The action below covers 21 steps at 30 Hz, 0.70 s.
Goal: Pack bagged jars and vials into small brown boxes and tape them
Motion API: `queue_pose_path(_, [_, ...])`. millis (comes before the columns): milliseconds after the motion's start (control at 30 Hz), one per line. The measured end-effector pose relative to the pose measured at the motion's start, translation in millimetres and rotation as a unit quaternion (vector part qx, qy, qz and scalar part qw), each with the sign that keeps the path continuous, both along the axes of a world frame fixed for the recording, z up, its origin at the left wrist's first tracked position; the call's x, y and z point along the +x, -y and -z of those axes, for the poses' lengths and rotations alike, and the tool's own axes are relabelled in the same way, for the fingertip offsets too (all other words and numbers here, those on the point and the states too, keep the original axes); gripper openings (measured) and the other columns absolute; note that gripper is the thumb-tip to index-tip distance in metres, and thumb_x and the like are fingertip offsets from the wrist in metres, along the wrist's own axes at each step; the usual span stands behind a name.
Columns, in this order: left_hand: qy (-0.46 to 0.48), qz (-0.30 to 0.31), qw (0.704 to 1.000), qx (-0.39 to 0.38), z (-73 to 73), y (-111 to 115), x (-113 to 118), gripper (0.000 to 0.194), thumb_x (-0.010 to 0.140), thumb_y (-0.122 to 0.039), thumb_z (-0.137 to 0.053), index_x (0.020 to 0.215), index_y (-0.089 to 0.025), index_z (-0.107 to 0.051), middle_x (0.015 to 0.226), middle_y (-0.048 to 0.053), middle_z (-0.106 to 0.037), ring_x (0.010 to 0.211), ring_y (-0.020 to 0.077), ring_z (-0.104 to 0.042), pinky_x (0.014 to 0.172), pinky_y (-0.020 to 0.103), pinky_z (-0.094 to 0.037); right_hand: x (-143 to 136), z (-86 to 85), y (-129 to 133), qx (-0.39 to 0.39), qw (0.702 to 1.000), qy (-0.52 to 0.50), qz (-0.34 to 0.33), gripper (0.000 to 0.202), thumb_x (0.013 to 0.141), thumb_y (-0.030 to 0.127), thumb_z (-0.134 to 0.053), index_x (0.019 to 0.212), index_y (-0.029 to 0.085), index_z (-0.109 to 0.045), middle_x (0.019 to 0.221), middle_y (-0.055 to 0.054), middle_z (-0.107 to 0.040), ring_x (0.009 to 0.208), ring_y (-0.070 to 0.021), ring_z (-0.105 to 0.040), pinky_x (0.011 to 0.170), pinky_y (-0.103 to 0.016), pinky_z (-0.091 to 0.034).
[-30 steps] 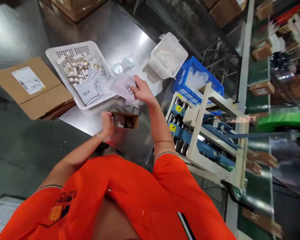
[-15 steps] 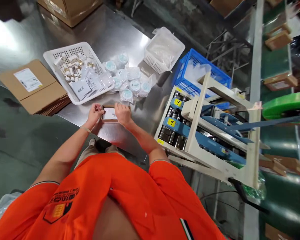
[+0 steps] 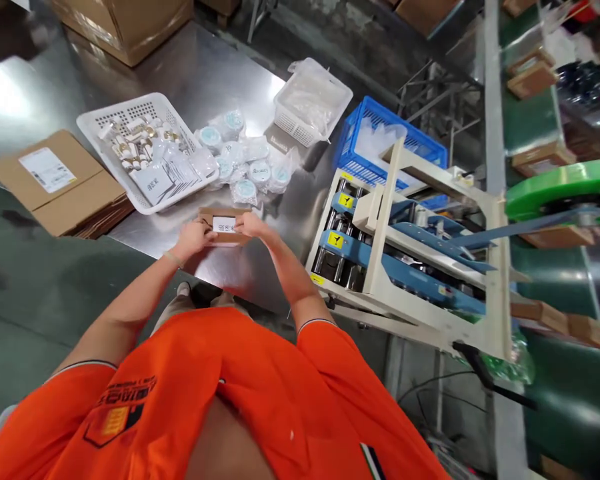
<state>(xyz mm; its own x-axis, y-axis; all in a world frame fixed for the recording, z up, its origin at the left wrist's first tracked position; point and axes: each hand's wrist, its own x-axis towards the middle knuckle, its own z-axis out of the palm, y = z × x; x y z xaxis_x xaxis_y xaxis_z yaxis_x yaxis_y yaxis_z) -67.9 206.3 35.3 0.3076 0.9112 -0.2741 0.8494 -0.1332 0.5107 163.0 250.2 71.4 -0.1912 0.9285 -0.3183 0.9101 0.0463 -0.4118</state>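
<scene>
A small brown cardboard box (image 3: 221, 212) sits at the near edge of the steel table, with a white printed card (image 3: 224, 225) showing in its opening. My left hand (image 3: 194, 239) grips the box's left side, fingers curled at the edge. On the opposite side my right hand (image 3: 251, 225) is closed on the box, its fingertips beside the card. Just beyond it lie several bubble-wrapped round tubs (image 3: 244, 191) with pale blue lids. A white basket (image 3: 149, 208) to the left holds small white-and-gold bottles (image 3: 147, 141) and a fan of white cards (image 3: 154, 181).
Flattened cartons (image 3: 75, 200) are stacked at the table's left edge. A white bin (image 3: 300, 130) and a blue crate (image 3: 353, 157) stand behind to the right. The carton-sealing machine (image 3: 375, 267) borders the right side. A large carton (image 3: 125, 33) is at the back.
Around the card, the box's flaps have been folded inward, so less of the card shows. My right hand has shifted from the top edge to the right side. The view has shifted slightly.
</scene>
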Motion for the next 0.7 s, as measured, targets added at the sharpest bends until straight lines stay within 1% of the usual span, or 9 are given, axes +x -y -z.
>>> queue_pose_path(100, [-0.082,-0.161,0.982,0.056,-6.5,18.0,16.9,0.052,0.115,-0.045,-0.078,0.149,-0.006,-0.078,0.164,0.036,-0.07,0.151,0.0524,-0.064,0.124,0.061,-0.052,7.1,-10.7,-14.7,0.099,0.994,0.051,-0.017,0.043,0.111,0.033,-0.092,0.146,0.009,-0.086,0.143,-0.022,-0.088,0.136,-0.034,-0.081,0.118,-0.037,-0.06])
queue_pose_path(167, [-0.083,-0.202,0.972,0.083,-8.0,24.9,23.1,0.075,0.113,-0.05,-0.084,0.167,0.0,-0.065,0.179,0.042,-0.056,0.162,0.0549,-0.055,0.131,0.068,-0.046,6.4,-5.9,-11.5,0.098,0.989,0.064,-0.085,0.082,0.1,0.037,-0.107,0.167,0.005,-0.072,0.163,-0.027,-0.079,0.153,-0.0369,-0.073,0.13,-0.041,-0.057])
queue_pose_path(233, [-0.075,-0.182,0.975,0.108,-7.4,23.4,21.3,0.092,0.113,-0.049,-0.086,0.183,0.0,-0.051,0.192,0.042,-0.042,0.175,0.0543,-0.042,0.142,0.074,-0.035,3.2,8.6,4.5,0.051,0.985,0.077,-0.148,0.115,0.081,0.035,-0.121,0.176,0.002,-0.064,0.176,-0.032,-0.069,0.166,-0.0439,-0.063,0.138,-0.049,-0.053])
queue_pose_path(300, [-0.086,-0.097,0.984,0.122,-5.0,14.3,13.3,0.096,0.116,-0.041,-0.081,0.192,-0.001,-0.039,0.2,0.038,-0.032,0.187,0.0521,-0.028,0.151,0.077,-0.02,0.8,27.7,27.0,0.043,0.983,0.088,-0.157,0.132,0.075,0.033,-0.124,0.185,0.004,-0.056,0.19,-0.036,-0.053,0.18,-0.0537,-0.045,0.144,-0.062,-0.048])
queue_pose_path(400, [-0.111,0.057,0.987,0.101,1.7,-0.2,1.3,0.09,0.116,-0.037,-0.076,0.19,0.002,-0.045,0.199,0.037,-0.04,0.191,0.0519,-0.026,0.155,0.076,-0.014,3.5,54.5,52.4,0.079,0.985,0.072,-0.134,0.13,0.088,0.038,-0.117,0.194,0.012,-0.047,0.2,-0.035,-0.037,0.188,-0.0562,-0.029,0.146,-0.071,-0.045])
queue_pose_path(500, [-0.142,0.13,0.976,0.098,10.9,3.5,6.8,0.111,0.109,-0.063,-0.083,0.186,0.008,-0.049,0.19,0.043,-0.05,0.184,0.0582,-0.038,0.154,0.074,-0.022,21.5,73.6,59.2,0.09,0.987,0.016,-0.132,0.124,0.091,0.046,-0.113,0.193,0.015,-0.05,0.193,-0.031,-0.049,0.183,-0.0503,-0.041,0.145,-0.066,-0.051])
queue_pose_path(567, [-0.155,0.152,0.968,0.123,18.4,15.5,25.2,0.121,0.106,-0.074,-0.082,0.186,0.011,-0.048,0.183,0.047,-0.055,0.177,0.0631,-0.046,0.15,0.076,-0.028,47.1,82.0,60.6,0.097,0.986,-0.013,-0.137,0.121,0.091,0.05,-0.113,0.19,0.014,-0.055,0.19,-0.029,-0.053,0.18,-0.0487,-0.045,0.147,-0.065,-0.05])
queue_pose_path(633, [-0.144,0.163,0.965,0.148,26.6,25.8,53.9,0.117,0.108,-0.074,-0.078,0.184,0.01,-0.051,0.177,0.048,-0.059,0.171,0.066,-0.053,0.146,0.079,-0.034,82.9,87.5,65.7,0.105,0.985,-0.031,-0.13,0.115,0.09,0.051,-0.113,0.185,0.012,-0.061,0.186,-0.028,-0.057,0.177,-0.0476,-0.048,0.149,-0.063,-0.048])
queue_pose_path(700, [-0.128,0.174,0.963,0.16,33.6,25.5,91.6,0.113,0.109,-0.072,-0.077,0.183,0.01,-0.052,0.173,0.047,-0.062,0.165,0.0662,-0.058,0.142,0.079,-0.038,121.9,92.1,77.0,0.121,0.99,-0.029,-0.058,0.11,0.089,0.05,-0.114,0.18,0.008,-0.066,0.183,-0.03,-0.06,0.174,-0.0472,-0.052,0.148,-0.06,-0.049])
